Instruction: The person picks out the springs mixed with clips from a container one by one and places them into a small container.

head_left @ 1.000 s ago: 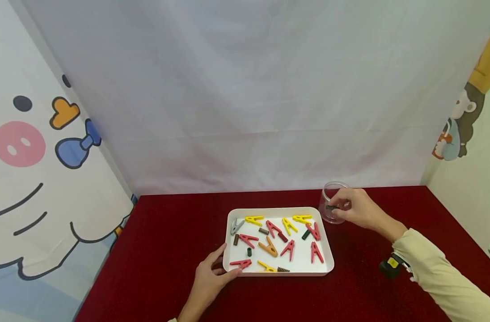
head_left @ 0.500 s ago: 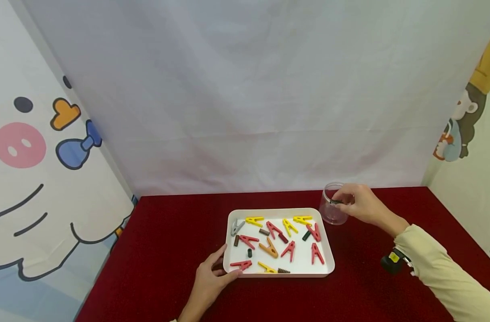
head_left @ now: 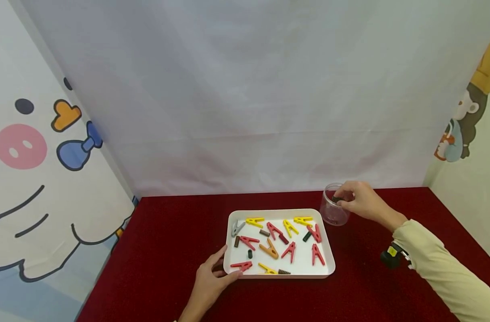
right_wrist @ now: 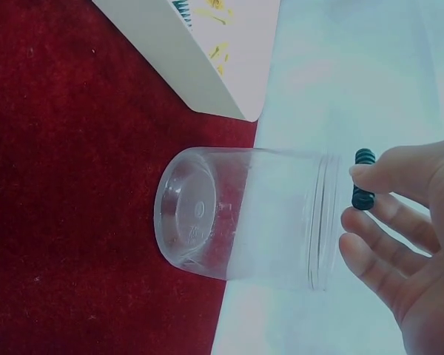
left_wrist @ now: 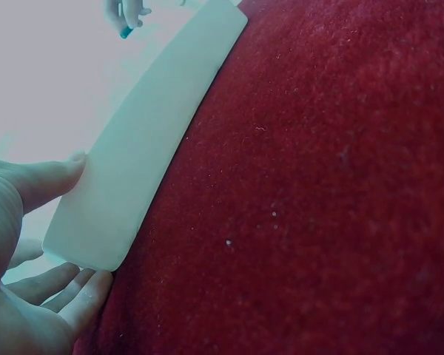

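My right hand [head_left: 361, 201] pinches a dark coil spring [right_wrist: 363, 180] between thumb and fingers. The spring is right at the mouth of a clear plastic jar [right_wrist: 274, 214], which stands upright; its inside shows nothing but its own base. At the near left corner of a white tray [left_wrist: 133, 148], my left hand [head_left: 210, 277] grips the wall, thumb at the rim and fingers against the outer side. Red clips [head_left: 317, 254], yellow clips [head_left: 290, 227], an orange clip [head_left: 269, 248] and a grey clip [head_left: 237, 228] lie in the tray among several springs [head_left: 264, 233].
A dark red cloth [head_left: 180, 232] covers the table, with a pale curtain [head_left: 245, 112] along its back edge. Cartoon-printed panels flank both sides. A black device [head_left: 391, 257] is strapped at the right wrist. The jar stands just beyond the tray's right back corner.
My right hand has risen slightly with the spring, from in front of the jar's wall up to its mouth. My left hand keeps its hold on the tray.
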### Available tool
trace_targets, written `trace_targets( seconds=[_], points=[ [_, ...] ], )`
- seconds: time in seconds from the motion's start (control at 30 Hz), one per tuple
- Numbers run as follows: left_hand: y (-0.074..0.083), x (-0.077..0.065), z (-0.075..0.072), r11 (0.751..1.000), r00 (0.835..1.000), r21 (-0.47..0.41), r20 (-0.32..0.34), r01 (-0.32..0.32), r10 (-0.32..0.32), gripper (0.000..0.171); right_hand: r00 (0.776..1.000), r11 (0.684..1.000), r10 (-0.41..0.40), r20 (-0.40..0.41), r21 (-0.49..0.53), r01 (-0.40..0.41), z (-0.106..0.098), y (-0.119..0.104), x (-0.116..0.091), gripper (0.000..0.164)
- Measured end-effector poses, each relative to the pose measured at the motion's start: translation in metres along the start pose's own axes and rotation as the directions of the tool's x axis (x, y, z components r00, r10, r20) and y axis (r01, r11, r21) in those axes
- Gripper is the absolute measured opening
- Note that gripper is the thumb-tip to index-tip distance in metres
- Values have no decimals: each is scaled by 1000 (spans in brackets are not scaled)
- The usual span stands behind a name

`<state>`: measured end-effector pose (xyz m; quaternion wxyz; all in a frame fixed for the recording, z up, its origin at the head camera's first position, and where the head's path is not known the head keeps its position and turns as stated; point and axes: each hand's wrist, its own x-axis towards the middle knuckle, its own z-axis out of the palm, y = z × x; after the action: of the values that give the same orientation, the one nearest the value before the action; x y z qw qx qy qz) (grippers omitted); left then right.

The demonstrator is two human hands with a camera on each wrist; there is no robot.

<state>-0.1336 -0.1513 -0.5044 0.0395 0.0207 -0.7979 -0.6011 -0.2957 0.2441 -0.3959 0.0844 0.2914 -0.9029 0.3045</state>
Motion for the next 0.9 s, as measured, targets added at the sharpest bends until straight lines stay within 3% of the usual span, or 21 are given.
trace_targets(
  seconds=[0.9],
  points=[
    [0,1,-2,1000,1000,4,16,14,-14,80,999,998,26,43,-67,-23,-1,6,10,9]
  ],
)
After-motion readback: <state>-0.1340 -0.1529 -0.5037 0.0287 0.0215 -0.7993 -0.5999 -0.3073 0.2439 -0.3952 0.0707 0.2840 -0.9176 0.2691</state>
